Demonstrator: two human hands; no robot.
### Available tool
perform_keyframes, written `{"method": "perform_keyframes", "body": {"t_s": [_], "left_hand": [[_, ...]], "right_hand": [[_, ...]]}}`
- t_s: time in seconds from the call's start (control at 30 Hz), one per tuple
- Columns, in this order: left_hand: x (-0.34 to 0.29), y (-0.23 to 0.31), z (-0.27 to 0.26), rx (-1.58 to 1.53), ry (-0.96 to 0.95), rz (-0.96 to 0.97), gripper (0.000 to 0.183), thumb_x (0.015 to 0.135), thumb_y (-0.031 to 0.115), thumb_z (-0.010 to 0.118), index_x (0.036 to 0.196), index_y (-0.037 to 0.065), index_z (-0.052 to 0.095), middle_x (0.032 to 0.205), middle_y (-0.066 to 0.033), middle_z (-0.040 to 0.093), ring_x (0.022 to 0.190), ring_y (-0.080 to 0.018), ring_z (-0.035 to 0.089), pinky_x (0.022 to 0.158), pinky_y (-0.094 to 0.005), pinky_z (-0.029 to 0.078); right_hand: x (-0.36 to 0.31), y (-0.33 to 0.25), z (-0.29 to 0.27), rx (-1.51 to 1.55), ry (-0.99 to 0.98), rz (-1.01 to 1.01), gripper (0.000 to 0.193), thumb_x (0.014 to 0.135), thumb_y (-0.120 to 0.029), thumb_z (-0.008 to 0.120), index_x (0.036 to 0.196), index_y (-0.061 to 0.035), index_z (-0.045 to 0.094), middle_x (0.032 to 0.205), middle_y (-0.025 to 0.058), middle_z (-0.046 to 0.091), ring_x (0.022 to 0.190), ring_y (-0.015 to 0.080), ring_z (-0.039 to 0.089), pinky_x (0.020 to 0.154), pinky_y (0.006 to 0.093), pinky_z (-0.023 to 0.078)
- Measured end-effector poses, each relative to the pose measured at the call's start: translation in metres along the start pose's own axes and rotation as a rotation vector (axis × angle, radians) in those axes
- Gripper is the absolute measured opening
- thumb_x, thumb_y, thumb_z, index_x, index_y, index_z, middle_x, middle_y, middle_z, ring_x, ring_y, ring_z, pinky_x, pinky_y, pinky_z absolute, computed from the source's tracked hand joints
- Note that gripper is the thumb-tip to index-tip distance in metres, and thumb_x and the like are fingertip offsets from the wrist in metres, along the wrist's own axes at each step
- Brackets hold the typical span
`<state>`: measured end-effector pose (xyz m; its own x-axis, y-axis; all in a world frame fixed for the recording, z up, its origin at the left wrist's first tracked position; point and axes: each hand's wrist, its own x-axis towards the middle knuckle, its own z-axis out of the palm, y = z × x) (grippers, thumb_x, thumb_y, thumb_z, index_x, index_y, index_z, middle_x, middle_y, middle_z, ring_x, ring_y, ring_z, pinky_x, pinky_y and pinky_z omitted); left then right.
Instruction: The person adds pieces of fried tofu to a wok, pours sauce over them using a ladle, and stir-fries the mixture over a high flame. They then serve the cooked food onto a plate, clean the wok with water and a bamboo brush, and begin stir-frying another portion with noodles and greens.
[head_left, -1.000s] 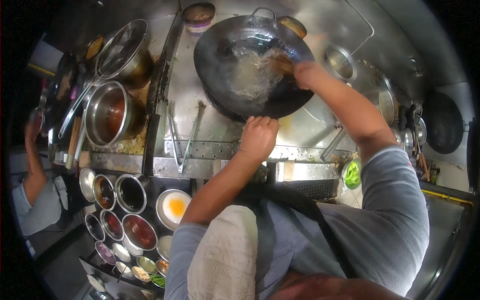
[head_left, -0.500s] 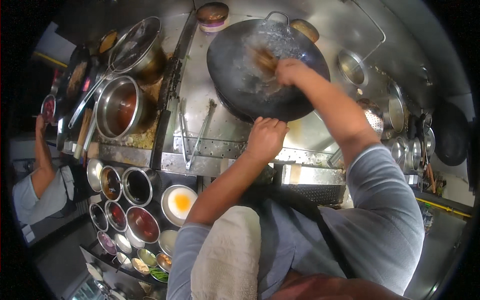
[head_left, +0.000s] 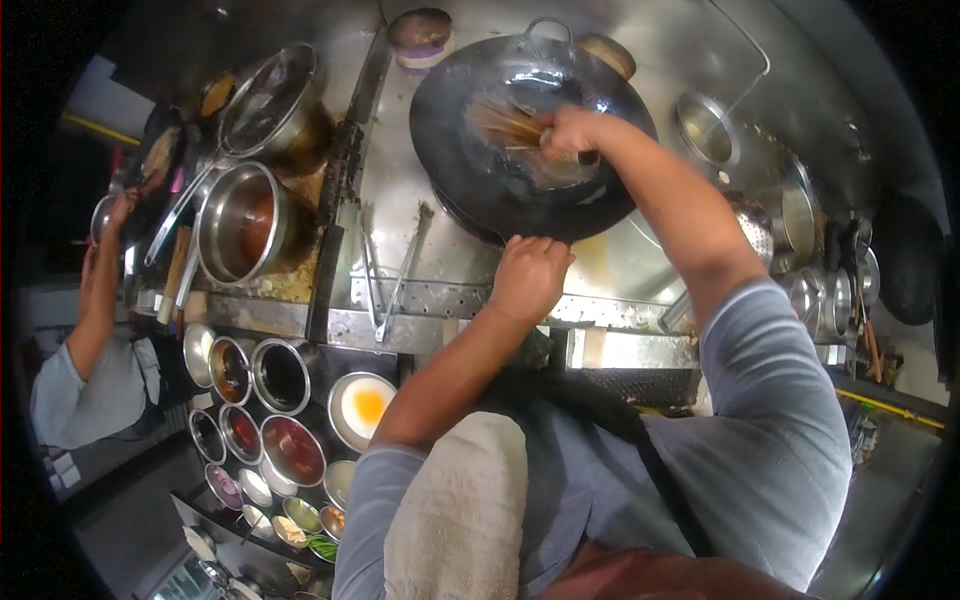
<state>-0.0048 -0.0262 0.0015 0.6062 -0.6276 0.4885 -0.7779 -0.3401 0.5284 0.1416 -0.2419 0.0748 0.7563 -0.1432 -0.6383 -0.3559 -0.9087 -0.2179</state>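
A large dark wok (head_left: 450,150) sits on the steel stove top, with a loop handle at its far rim. My left hand (head_left: 532,275) is closed at the wok's near edge; the part under the fingers is hidden. Inside the wok, my right hand (head_left: 570,135) grips a bamboo wok brush (head_left: 495,122), its splayed bristles pointing left against the wok wall. Shallow liquid (head_left: 545,170) glistens around the brush and hand.
Left of the wok stand a steel pot of reddish-brown liquid (head_left: 255,225), a larger pot (head_left: 290,120) and tongs (head_left: 378,320). Nearer are several sauce bowls (head_left: 292,450). A co-worker's arm (head_left: 95,290) is at far left. A ladle (head_left: 705,128) lies right of the wok.
The blurred brush has shifted left and now shows clearly, angled leftward. Steam and froth in the wok have thinned. My left hand stays put; the co-worker's arm has moved.
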Motion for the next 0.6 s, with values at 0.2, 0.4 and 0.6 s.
{"method": "perform_keyframes", "body": {"t_s": [0.2, 0.4, 0.6], "left_hand": [[-0.011, -0.004, -0.003, -0.002, -0.052, -0.055, 0.014, 0.088, 0.018, 0.069, 0.080, 0.008, 0.064, 0.075, -0.0103, 0.063, 0.075, -0.0314, 0.063, 0.073, -0.0446, 0.044], [-0.010, -0.001, -0.001, -0.017, -0.049, -0.030, 0.013, 0.088, 0.019, 0.069, 0.083, 0.008, 0.064, 0.075, -0.0103, 0.063, 0.075, -0.0313, 0.063, 0.073, -0.0444, 0.044], [-0.014, -0.007, -0.006, 0.004, -0.041, -0.081, 0.013, 0.089, 0.019, 0.069, 0.083, 0.008, 0.065, 0.075, -0.0107, 0.064, 0.076, -0.0312, 0.063, 0.073, -0.0447, 0.044]], "right_hand": [[-0.060, 0.031, 0.008, -0.482, -0.152, -0.301, 0.077, 0.073, -0.021, 0.078, 0.147, -0.0206, 0.055, 0.104, 0.0141, 0.072, 0.084, 0.0288, 0.070, 0.071, 0.0418, 0.058], [0.017, 0.084, -0.017, -0.599, 0.379, 0.039, 0.037, 0.071, -0.023, 0.081, 0.107, -0.0129, 0.075, 0.103, 0.0134, 0.074, 0.098, 0.0307, 0.071, 0.080, 0.0411, 0.057], [-0.003, 0.094, 0.000, -0.774, 0.150, -0.051, 0.032, 0.078, -0.022, 0.073, 0.110, -0.0140, 0.074, 0.102, 0.0106, 0.074, 0.095, 0.0291, 0.071, 0.078, 0.0402, 0.057]]}}
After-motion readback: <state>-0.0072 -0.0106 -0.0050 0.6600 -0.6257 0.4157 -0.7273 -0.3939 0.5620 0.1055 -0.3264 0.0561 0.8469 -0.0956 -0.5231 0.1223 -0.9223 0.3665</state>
